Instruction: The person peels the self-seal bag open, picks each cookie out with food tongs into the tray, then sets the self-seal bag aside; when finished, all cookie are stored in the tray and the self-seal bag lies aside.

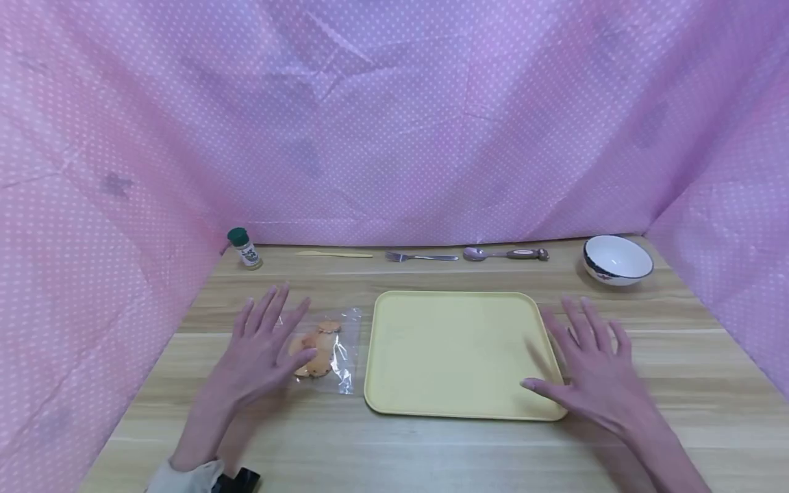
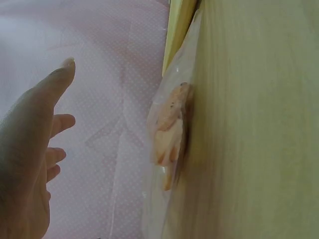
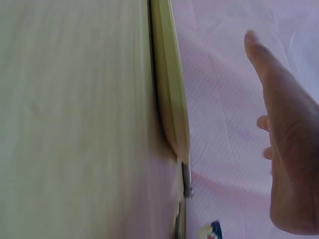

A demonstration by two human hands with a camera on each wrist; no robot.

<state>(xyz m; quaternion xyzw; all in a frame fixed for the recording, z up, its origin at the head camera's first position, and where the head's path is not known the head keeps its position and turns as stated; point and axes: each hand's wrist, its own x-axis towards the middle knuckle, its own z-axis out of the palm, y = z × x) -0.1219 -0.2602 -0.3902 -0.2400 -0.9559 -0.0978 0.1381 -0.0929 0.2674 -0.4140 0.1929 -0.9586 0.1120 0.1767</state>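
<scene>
My left hand [image 1: 261, 352] hovers with fingers spread over the left part of a clear plastic bag [image 1: 348, 342]. Inside the bag lie brown cookie-like pieces [image 1: 319, 356], partly covered by the thumb in the head view. In the left wrist view the hand [image 2: 30, 149] is apart from the bag [image 2: 169, 124] and holds nothing. A pale yellow rectangular tray [image 1: 462, 352] lies at the middle of the table. Over its right edge my right hand [image 1: 594, 373] is spread and holds nothing. The right wrist view shows that hand [image 3: 294, 134] apart from the tray [image 3: 172, 84].
Along the back stand or lie a green-capped shaker bottle [image 1: 245, 250], a yellow knife [image 1: 334, 255], a fork [image 1: 422, 257], a spoon with a dark handle [image 1: 505, 254] and a white bowl with a dark rim [image 1: 618, 260]. Pink dotted cloth [image 1: 394, 137] encloses the wooden table [image 1: 320, 445].
</scene>
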